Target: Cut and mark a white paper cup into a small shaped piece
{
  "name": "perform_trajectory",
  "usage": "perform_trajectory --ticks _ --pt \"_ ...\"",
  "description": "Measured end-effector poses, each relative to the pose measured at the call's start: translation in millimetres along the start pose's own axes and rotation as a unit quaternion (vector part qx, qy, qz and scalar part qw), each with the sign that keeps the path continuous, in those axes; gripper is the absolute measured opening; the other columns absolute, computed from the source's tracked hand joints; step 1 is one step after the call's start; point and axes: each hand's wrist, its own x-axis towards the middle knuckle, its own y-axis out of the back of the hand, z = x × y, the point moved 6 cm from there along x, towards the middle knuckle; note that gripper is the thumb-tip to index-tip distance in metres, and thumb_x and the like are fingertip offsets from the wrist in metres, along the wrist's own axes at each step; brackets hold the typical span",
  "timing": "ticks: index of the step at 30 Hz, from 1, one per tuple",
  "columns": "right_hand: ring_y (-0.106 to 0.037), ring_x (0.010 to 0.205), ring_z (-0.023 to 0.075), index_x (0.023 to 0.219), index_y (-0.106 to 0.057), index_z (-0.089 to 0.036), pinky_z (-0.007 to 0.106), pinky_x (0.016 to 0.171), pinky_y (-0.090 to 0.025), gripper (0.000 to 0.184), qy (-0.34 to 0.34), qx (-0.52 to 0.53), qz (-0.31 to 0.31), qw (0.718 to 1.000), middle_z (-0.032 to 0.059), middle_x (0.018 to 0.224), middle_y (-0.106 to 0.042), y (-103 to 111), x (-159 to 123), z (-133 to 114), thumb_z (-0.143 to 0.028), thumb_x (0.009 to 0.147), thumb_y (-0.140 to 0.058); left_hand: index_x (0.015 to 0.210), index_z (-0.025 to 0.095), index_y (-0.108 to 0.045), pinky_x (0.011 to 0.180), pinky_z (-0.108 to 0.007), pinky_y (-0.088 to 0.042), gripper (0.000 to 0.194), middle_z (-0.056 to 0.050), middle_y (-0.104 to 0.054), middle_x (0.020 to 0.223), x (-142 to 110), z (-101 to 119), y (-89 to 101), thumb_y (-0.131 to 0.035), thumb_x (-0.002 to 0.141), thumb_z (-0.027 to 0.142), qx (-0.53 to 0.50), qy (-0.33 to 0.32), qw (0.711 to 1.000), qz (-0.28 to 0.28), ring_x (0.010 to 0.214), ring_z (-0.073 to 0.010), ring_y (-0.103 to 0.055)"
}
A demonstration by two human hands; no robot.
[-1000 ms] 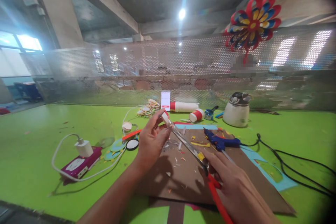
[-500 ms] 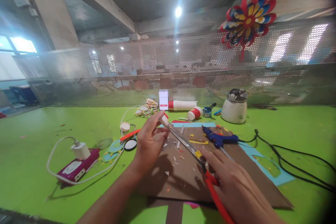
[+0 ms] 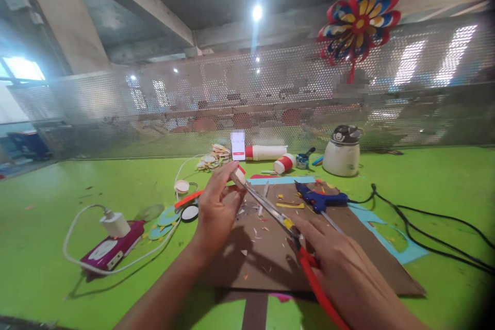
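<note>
The table (image 3: 38,227) is bright green, and a big sheet of brown cardboard (image 3: 278,268) lies on it. Going round from the sheet's middle, a purple power strip (image 3: 114,250) sits at 9 o'clock, with pale blue paper rounds (image 3: 168,215) closer in. A lit phone (image 3: 238,147) stands at 11. A red and white paper cup (image 3: 285,163) lies on its side near 12, beside a little blue jar (image 3: 302,161). A white jug (image 3: 341,159) is at 1. Light blue paper (image 3: 415,255) is at 3.
</note>
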Motion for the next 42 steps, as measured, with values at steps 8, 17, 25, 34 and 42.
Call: perform_trajectory --ticks 8,17,25,34,42 --pt "-0.069 0.094 0.0307 0.136 -0.055 -0.021 0.050 0.084 -0.055 0.059 0.003 0.006 0.006 1.000 0.0132 0.112 -0.070 0 0 1 -0.013 0.078 -0.044 0.125 0.020 -0.061 0.092 -0.031 -0.058 0.048 -0.008 -0.068 0.118 0 -5 -4.1 -0.072 0.078 0.018 -0.066 0.101 0.993 0.004 0.102 -0.0166 -0.068" --pt "-0.071 0.080 0.0272 0.131 -0.057 -0.016 0.041 0.072 -0.058 0.053 0.052 -0.025 0.035 0.998 0.0130 0.093 -0.071 10 -1 -6 -0.011 0.081 -0.043 0.125 0.020 -0.060 0.087 -0.028 -0.060 0.050 -0.006 -0.073 0.106 -1 -8 -7.3 -0.072 0.078 0.016 -0.148 0.102 0.984 -0.014 0.097 -0.0172 -0.071" --pt "-0.071 0.069 0.0231 0.129 -0.059 -0.019 0.032 0.061 -0.058 0.049 0.096 -0.040 0.090 0.991 0.0098 0.088 -0.073 19 -6 -10 -0.013 0.082 -0.046 0.127 0.022 -0.061 0.083 -0.028 -0.062 0.049 -0.008 -0.067 0.122 -5 -8 -3.6 -0.072 0.079 0.017 -0.086 0.056 0.995 -0.008 0.098 -0.0184 -0.071" --pt "-0.070 0.070 0.0226 0.132 -0.056 -0.017 0.032 0.060 -0.057 0.049 0.102 -0.065 0.080 0.989 0.0105 0.089 -0.071 17 -9 -8 -0.013 0.084 -0.046 0.128 0.020 -0.059 0.079 -0.028 -0.063 0.051 -0.007 -0.071 0.103 -5 0 -5.3 -0.073 0.080 0.026 -0.047 0.055 0.997 -0.001 0.089 -0.0176 -0.072" --pt "-0.070 0.074 0.0223 0.137 -0.050 -0.018 0.032 0.065 -0.058 0.051 0.101 -0.065 0.062 0.991 0.0107 0.094 -0.070 13 -11 -2 -0.013 0.086 -0.047 0.126 0.019 -0.061 0.078 -0.027 -0.063 0.052 -0.006 -0.072 0.097 -5 6 -4.8 -0.076 0.077 0.029 -0.019 0.035 0.999 0.011 0.085 -0.0163 -0.071"
